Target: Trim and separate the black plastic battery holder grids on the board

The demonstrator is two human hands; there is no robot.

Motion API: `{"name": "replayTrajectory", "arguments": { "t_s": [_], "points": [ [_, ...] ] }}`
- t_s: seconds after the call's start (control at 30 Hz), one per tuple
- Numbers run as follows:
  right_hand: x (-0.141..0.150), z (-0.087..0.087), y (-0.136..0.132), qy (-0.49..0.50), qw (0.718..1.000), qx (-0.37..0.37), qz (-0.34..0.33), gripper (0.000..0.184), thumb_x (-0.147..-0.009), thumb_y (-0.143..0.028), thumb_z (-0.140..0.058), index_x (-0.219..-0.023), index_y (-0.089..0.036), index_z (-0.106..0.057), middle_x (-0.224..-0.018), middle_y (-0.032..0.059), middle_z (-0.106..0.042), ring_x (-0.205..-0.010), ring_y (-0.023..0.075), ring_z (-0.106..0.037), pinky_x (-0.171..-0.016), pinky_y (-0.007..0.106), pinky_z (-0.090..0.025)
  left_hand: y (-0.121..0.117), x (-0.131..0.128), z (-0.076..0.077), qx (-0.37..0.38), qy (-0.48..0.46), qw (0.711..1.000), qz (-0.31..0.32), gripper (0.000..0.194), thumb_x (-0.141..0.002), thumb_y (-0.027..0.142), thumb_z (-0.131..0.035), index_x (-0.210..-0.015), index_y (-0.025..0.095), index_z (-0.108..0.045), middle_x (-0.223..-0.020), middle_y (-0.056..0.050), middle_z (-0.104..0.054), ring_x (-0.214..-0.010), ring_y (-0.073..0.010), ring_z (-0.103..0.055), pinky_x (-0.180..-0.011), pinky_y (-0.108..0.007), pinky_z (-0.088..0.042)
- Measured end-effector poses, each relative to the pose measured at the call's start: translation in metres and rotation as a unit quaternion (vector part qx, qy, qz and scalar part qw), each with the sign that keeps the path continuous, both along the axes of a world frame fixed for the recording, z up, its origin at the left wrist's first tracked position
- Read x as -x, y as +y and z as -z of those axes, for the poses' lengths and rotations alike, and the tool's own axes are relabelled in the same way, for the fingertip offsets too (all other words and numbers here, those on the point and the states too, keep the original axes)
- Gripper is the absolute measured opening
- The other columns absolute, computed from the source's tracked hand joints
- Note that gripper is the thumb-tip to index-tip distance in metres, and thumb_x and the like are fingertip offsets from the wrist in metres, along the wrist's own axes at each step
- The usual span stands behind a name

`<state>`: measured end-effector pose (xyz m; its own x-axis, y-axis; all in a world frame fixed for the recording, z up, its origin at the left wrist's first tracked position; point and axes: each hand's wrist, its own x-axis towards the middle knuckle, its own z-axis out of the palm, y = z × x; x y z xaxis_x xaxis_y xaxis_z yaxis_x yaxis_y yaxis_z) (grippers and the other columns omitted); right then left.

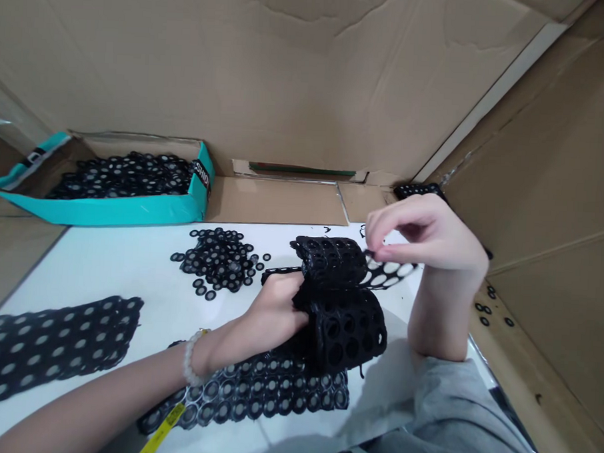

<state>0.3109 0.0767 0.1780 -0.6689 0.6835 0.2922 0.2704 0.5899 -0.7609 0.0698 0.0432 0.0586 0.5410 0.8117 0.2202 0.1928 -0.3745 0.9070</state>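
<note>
Grey sleeve (454,400) lies nearest, to the right of the folded bundle of perforated black sheets (352,332). Over the desk (154,273), the left hand (278,309) closes around the bundle's middle; the right hand (426,232) pinches a thin loose flap (386,275) at its far right, thumb against finger. It looks light, floppy and rubbery, its narrow webs liable to tear: best gripped broadly at the thick middle, the flap by its edge.
</note>
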Motion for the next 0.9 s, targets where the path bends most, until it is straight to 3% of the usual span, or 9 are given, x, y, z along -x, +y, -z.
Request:
{"name": "replayTrajectory", "arguments": {
  "t_s": [0.1,0.3,0.47,0.73,0.9],
  "points": [
    [-0.003,0.000,0.004,-0.004,0.996,0.022,-0.090,0.033,-0.086,-0.047,-0.066,-0.078,-0.016,-0.075,-0.071,0.0068,-0.070,-0.066,0.0133,-0.064,-0.064,0.026,-0.051,0.000,0.000,-0.001,-0.008,-0.013,1.000,0.007,0.021,-0.058,0.003,-0.049,-0.074,0.016,-0.057,-0.077,0.001,-0.065,-0.070,-0.0148,-0.059,-0.064,-0.022,-0.047],
    [0.028,0.014,0.014,-0.075,0.996,-0.009,0.041,0.031,-0.089,-0.043,-0.061,-0.103,-0.019,-0.075,-0.102,0.0083,-0.074,-0.088,0.0160,-0.066,-0.073,0.026,-0.050,0.000,-0.002,-0.002,-0.031,-0.034,0.999,0.007,0.015,-0.063,0.005,-0.050,-0.071,0.016,-0.055,-0.075,0.001,-0.064,-0.066,-0.0127,-0.055,-0.063,-0.022,-0.045],
    [0.035,0.019,0.016,-0.064,0.997,-0.024,0.045,0.028,-0.086,-0.043,-0.065,-0.099,-0.021,-0.077,-0.101,0.0074,-0.074,-0.090,0.0175,-0.065,-0.075,0.028,-0.049,0.000,-0.003,-0.001,-0.029,-0.033,0.999,0.004,0.013,-0.062,0.006,-0.050,-0.069,0.015,-0.055,-0.071,0.002,-0.061,-0.064,-0.0127,-0.054,-0.061,-0.022,-0.045],
    [0.029,0.012,0.006,-0.073,0.995,-0.019,0.063,0.031,-0.085,-0.045,-0.066,-0.102,-0.021,-0.076,-0.103,0.0072,-0.074,-0.092,0.0180,-0.066,-0.077,0.028,-0.051,-0.001,-0.001,0.001,0.000,-0.019,1.000,0.011,0.021,-0.060,0.004,-0.049,-0.076,0.015,-0.060,-0.078,0.001,-0.065,-0.071,-0.0149,-0.058,-0.068,-0.025,-0.048],
    [0.027,0.010,0.003,-0.087,0.994,-0.001,0.069,0.032,-0.085,-0.044,-0.067,-0.106,-0.022,-0.076,-0.108,0.0063,-0.074,-0.099,0.0199,-0.068,-0.084,0.030,-0.053,-0.001,-0.002,0.000,0.002,-0.014,1.000,0.006,0.019,-0.061,0.004,-0.050,-0.074,0.015,-0.060,-0.076,0.001,-0.065,-0.068,-0.0143,-0.057,-0.064,-0.023,-0.047]
  ]
}}
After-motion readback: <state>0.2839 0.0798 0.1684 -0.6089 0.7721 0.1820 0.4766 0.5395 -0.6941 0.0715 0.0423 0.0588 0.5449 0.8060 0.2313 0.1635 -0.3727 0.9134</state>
